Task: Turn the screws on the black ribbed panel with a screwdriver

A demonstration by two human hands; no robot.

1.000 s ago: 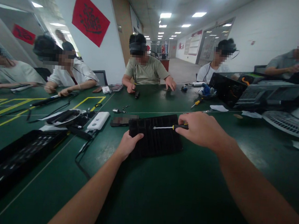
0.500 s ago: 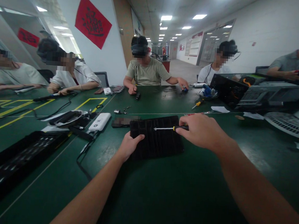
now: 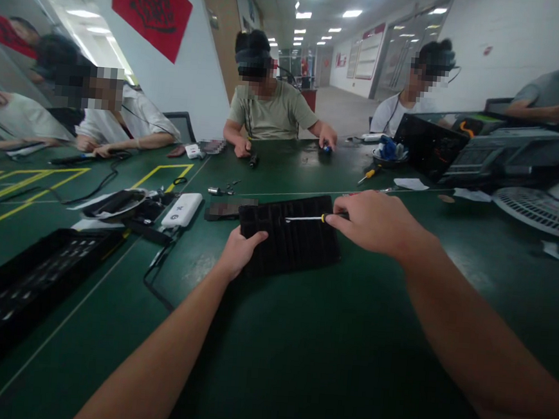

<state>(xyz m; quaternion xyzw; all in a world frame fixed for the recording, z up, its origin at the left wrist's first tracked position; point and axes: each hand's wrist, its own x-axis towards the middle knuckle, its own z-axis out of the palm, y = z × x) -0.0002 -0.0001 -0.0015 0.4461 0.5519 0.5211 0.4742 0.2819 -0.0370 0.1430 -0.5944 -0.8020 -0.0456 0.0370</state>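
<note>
Head view: the left hand [image 3: 244,252] grips the left edge of a black tray [image 3: 322,245], thumb over the top, fingers hidden beneath. The right hand [image 3: 375,223] is closed around the handle of a screwdriver [image 3: 306,219], at the tray's far right corner. The shaft points left across the tray's upper half; whether its tip touches the surface, I cannot tell.

A slip seems the likeliest trouble: a loose pinch on the handle could let the screwdriver roll or drop crosswise over the ridges. Pressing down on the right side while only the left edge is held might tip or twist the tray. Pushed away, it could also nudge the dark flat object [image 3: 222,211] just beyond its far left corner, or the small metal part [image 3: 217,192] farther off.

The tray is matt black, flat and roughly rectangular, set slightly askew, with squarish pockets near its left end and long ridges across the middle. Its dark colour hides the depth of the hollows. By contrast, the screwdriver shows a bright metal shaft and a yellow collar.
</note>
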